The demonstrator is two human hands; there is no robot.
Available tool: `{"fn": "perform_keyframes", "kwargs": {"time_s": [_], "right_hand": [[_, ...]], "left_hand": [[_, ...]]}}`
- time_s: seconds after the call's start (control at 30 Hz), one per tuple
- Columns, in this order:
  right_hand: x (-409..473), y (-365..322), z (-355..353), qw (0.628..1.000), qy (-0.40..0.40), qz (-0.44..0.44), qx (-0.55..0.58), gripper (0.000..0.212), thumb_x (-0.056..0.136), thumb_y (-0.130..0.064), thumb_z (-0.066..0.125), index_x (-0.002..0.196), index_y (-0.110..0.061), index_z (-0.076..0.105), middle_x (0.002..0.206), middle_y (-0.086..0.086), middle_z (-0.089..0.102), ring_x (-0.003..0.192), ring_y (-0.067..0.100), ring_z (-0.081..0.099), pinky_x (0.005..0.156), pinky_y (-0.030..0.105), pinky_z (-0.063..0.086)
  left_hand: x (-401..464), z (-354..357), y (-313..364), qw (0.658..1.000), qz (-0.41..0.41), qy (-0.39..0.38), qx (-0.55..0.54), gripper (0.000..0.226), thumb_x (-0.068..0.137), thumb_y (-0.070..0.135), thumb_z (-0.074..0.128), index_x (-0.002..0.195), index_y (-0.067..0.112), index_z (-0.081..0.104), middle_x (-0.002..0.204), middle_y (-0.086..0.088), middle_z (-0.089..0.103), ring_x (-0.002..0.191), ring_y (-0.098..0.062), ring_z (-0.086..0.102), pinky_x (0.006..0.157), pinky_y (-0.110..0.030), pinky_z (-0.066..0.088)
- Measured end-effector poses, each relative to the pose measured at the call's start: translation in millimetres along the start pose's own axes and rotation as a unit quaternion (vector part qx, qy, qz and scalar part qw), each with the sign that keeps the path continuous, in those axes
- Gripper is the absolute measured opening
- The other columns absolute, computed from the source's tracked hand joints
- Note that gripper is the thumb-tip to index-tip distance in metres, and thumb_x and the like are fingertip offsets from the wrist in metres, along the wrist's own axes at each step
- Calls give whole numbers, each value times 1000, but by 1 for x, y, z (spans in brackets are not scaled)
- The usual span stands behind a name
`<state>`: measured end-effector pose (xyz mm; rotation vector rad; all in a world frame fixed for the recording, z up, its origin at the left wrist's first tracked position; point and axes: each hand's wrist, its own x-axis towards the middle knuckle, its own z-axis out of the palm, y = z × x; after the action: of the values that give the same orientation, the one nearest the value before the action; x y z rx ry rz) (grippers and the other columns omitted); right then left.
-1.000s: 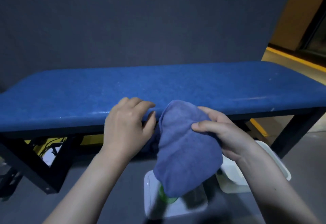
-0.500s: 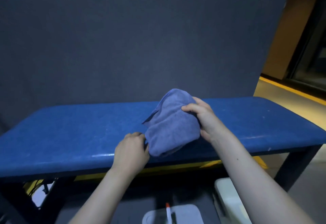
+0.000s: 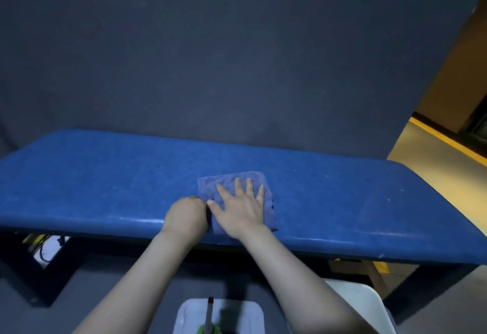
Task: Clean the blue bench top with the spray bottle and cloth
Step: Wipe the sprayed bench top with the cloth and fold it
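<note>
Two hands on the cloth, wiping about to start

Right hand (image 3: 241, 211): flat, fingers spread, palm pressing the folded blue cloth (image 3: 235, 199) onto the bench top (image 3: 105, 189). Not gripping, just weighting it down. Left hand (image 3: 185, 217): curled, knuckles up, touching the cloth's left edge; whether it pinches the fabric or only rests beside it cannot be told. The two hands sit close together, nearly touching.

Cloth lies near the front edge of the bench, slightly right of its middle, one corner reaching the front lip.

Spray bottle (image 3: 209, 319): only its top shows, at the bottom of the view, standing in a white tray (image 3: 247, 318) on the floor, well apart from the hands. A second white bin (image 3: 361, 304) sits to its right.

Progress, judged: cloth placed, no wipe tracks visible. Pale specks remain toward the right end. Most of the top looks left to wipe.
</note>
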<state>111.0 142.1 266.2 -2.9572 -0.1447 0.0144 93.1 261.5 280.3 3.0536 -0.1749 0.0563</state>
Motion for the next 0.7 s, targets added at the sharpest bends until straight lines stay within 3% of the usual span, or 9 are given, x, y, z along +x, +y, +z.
{"fn": "perform_keyframes", "kwargs": {"time_s": [0.2, 0.33, 0.47, 0.6, 0.7], "right_hand": [[-4, 22, -3, 999, 17, -25, -9, 58, 93, -53, 34, 146, -29, 30, 159, 7, 15, 147, 31, 4, 117, 53, -4], [3, 49, -9, 999, 10, -29, -11, 55, 95, -48, 33, 147, -29, 29, 160, 4, 16, 147, 28, 5, 118, 50, -2], [19, 93, -21, 999, -5, 32, -12, 53, 94, -41, 32, 146, -34, 28, 160, -1, 16, 148, 22, 6, 119, 48, 1], [28, 120, -27, 990, 13, 141, -8, 55, 90, -43, 30, 144, -34, 31, 159, -2, 18, 147, 24, 8, 118, 48, 3], [18, 90, -20, 996, 10, 90, 22, 63, 87, -54, 37, 145, -31, 31, 160, 2, 16, 148, 25, 6, 119, 45, 1]], "left_hand": [[7, -8, 21, 996, -76, -41, -6, 29, 94, 23, 43, 109, 10, 65, 117, -11, 62, 109, -29, 60, 86, -32, 48], [14, -9, 33, 992, -106, -67, 22, 30, 90, 12, 44, 114, 7, 62, 123, -12, 57, 114, -29, 58, 90, -33, 47], [21, -7, 34, 992, -108, -62, 29, 25, 93, 16, 45, 110, 9, 62, 119, -10, 61, 109, -28, 60, 83, -31, 48], [17, -5, 41, 998, -62, 2, 13, 26, 91, 35, 51, 107, 17, 62, 114, -4, 62, 106, -26, 60, 82, -30, 45], [17, -2, 55, 999, -4, 13, -51, 20, 86, 32, 54, 102, 25, 64, 112, 1, 62, 103, -23, 59, 79, -30, 44]]}}
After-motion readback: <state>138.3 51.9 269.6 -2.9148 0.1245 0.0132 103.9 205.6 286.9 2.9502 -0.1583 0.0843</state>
